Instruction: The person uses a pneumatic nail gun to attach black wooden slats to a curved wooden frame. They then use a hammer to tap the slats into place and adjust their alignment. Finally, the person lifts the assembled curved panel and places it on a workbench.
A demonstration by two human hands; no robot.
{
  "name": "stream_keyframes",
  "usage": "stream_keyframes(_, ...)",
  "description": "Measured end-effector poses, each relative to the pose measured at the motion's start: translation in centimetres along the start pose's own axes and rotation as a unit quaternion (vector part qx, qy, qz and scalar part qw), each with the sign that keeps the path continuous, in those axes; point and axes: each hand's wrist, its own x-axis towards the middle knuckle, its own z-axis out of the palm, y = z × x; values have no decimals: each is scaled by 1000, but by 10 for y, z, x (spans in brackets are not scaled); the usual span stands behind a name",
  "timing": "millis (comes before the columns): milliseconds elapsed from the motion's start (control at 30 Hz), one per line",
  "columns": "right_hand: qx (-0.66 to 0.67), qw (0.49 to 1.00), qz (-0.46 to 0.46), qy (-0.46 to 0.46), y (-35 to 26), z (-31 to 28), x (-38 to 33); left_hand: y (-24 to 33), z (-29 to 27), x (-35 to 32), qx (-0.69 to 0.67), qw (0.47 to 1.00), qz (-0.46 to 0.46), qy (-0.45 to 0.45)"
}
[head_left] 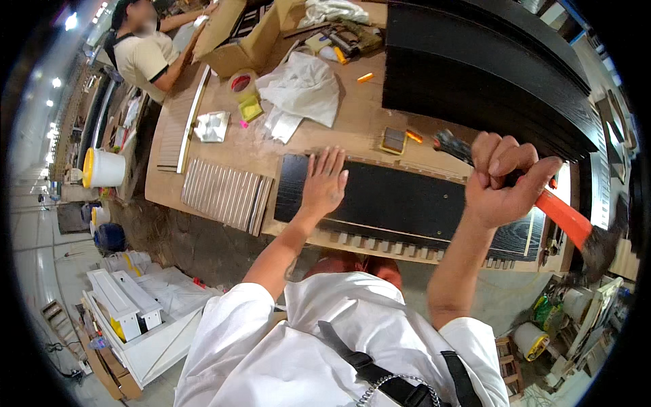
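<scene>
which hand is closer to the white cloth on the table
Left. The left hand rests on the black board, just on the near side of the white cloth; the right hand, gripping an orange tool, is far to its right.

Blurred dark end (601, 249) of orange tool (564, 217)

The long, hammer-like tool (564, 217) gripped in the right hand (507, 180) has an orange-red shaft between blackish ends. Left of that grip, the flat rectangular wood-grained board (386, 195) is black; farther left, the ribbed rectangular panel (222, 194) runs in brownish-grey and pale stripes.
</scene>
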Motion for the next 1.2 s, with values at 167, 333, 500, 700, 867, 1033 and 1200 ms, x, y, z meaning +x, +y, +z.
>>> stream_keyframes(167, -160, 975, 144, 53, 143, 24, -123, 4, -3, 5, -19, 999, 28, 36)
stream_keyframes(333, -91, 970, 216, 62, 130, 24, -139, -3, -10, 7, -26, 997, 28, 69)
stream_keyframes(500, 104, 990, 89, 24, 23, 68, -110, -7, -4, 0, -35, 996, 16, 84)
stream_keyframes(700, -251, 919, 288, 96, 94, 27, -234, 8, -3, -1, -16, 998, 39, 48)
stream_keyframes(867, -215, 899, 300, 235, 13, -30, -194, 8, -4, 6, 47, 999, 14, 1)
stream_keyframes(1033, -164, 963, 40, 212, -95, -139, -123, 161, 36, 16, 10, 994, 94, -53)
stream_keyframes(1200, -198, 967, -108, 115, -173, -186, -48, 260, 63, 39, 13, 996, 72, -45)
